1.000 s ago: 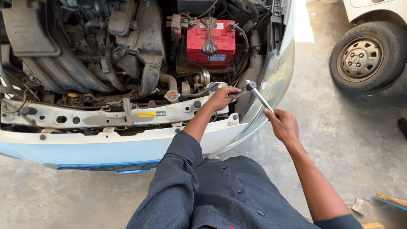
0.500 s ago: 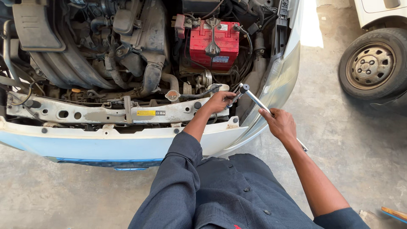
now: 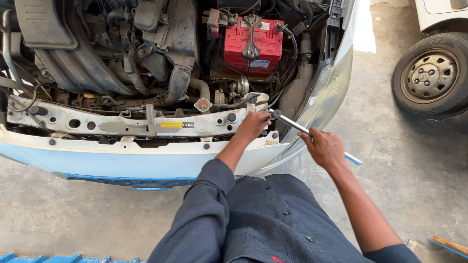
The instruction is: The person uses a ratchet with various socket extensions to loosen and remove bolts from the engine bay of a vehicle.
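I stand at the open engine bay of a light blue car (image 3: 146,163). My left hand (image 3: 252,125) rests on the right end of the pale front crossmember (image 3: 122,124), steadying the head of a long metal ratchet wrench (image 3: 291,124). My right hand (image 3: 324,147) is closed around the wrench handle, whose end pokes out beyond my fist. The wrench head sits at the crossmember's right end, just inside the headlight (image 3: 321,104). What the socket sits on is hidden by my left hand.
A red battery (image 3: 253,46) sits at the back right of the bay, with hoses and a dark engine cover (image 3: 73,53) to the left. Another vehicle's wheel (image 3: 431,73) stands on the concrete at the right. Blue objects lie at the bottom left and bottom right.
My right hand has swung the wrench handle down and toward me, from steeply angled to nearly flat. My left hand has stayed on the wrench head.
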